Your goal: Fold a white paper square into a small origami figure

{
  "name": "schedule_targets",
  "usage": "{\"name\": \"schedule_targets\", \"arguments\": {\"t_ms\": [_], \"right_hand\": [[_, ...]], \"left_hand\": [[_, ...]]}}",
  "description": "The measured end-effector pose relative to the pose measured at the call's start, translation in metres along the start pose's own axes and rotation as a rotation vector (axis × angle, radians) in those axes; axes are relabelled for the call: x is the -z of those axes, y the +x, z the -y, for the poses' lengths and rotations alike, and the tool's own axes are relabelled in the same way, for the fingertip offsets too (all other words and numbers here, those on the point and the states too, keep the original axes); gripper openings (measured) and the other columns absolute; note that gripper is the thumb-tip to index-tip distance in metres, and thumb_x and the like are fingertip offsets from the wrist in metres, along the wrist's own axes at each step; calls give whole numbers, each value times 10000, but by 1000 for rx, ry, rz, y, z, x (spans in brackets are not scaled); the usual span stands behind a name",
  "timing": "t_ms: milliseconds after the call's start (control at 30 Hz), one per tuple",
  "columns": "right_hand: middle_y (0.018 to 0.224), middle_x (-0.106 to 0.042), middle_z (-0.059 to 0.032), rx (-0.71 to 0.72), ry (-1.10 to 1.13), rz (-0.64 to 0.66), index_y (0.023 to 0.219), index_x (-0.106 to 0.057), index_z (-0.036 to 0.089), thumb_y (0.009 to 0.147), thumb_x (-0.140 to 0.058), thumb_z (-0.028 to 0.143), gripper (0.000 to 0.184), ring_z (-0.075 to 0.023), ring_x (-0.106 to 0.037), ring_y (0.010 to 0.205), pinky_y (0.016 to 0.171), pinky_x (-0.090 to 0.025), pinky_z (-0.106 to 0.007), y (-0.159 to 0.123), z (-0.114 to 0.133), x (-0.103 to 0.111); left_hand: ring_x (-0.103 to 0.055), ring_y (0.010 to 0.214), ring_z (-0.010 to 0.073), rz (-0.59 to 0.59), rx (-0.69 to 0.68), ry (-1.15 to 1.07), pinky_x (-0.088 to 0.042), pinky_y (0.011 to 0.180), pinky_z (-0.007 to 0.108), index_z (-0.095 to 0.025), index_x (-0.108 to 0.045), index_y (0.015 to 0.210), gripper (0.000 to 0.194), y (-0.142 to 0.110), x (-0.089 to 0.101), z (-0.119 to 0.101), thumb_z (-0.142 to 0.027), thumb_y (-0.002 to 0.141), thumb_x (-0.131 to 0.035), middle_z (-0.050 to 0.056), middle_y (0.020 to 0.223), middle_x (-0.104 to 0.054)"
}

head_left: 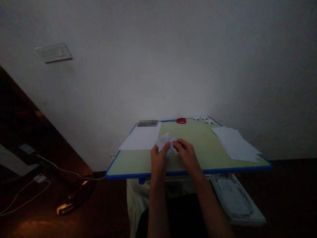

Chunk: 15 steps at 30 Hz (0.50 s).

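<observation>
A folded piece of white paper (163,139) is held between my two hands, above the middle of the pale green table. My left hand (158,156) grips its lower left part, with the thumb laid over the folds. On the right side, the fingers of my right hand (185,150) pinch an edge of the same paper. Its exact folded shape is hard to make out in the dim light, though several pointed flaps stick out.
The blue-edged table (138,163) stands against a wall. White sheets (143,137) lie at left, a paper stack (235,143) at right. Red-handled scissors (181,121), small folded paper pieces (204,118) and a blurred dark object (148,123) lie along the back. A white cable (71,172) runs at left.
</observation>
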State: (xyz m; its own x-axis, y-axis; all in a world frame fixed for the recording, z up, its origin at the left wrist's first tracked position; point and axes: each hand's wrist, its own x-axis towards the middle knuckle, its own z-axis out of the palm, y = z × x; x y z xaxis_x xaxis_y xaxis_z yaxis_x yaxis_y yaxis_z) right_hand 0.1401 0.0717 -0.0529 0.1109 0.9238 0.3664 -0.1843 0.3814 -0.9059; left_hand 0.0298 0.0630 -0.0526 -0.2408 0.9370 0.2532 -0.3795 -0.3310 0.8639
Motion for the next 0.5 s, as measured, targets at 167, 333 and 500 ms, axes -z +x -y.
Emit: {"name": "schedule_targets", "arguments": {"t_ms": [167,333,500], "right_hand": [[768,-677,-6,-18,34,37,793,-709,193,764,-745,421,233,-196,-600,768,716,-454,-296,-1,1,0],[720,-633,8,-8,29,6,741,-685,198,767,-727,422,229,-177,-552,715,662,-435,-280,-2,3,-1],[696,-599,17,-9,6,-25,709,-663,204,789,-698,422,235,-166,-507,688,636,-417,-275,-1,3,-1]], "left_hand": [[-731,904,223,-2,2,2,-529,889,326,-139,-786,1079,399,0,0,0,-327,733,-852,82,1022,-805],[-730,900,233,-8,8,12,-531,876,334,-127,-785,1052,404,1,0,0,-341,717,-858,94,1006,-802],[-728,904,238,-10,9,3,-533,887,346,-121,-785,1061,424,1,1,1,-344,710,-867,103,1015,-800]]}}
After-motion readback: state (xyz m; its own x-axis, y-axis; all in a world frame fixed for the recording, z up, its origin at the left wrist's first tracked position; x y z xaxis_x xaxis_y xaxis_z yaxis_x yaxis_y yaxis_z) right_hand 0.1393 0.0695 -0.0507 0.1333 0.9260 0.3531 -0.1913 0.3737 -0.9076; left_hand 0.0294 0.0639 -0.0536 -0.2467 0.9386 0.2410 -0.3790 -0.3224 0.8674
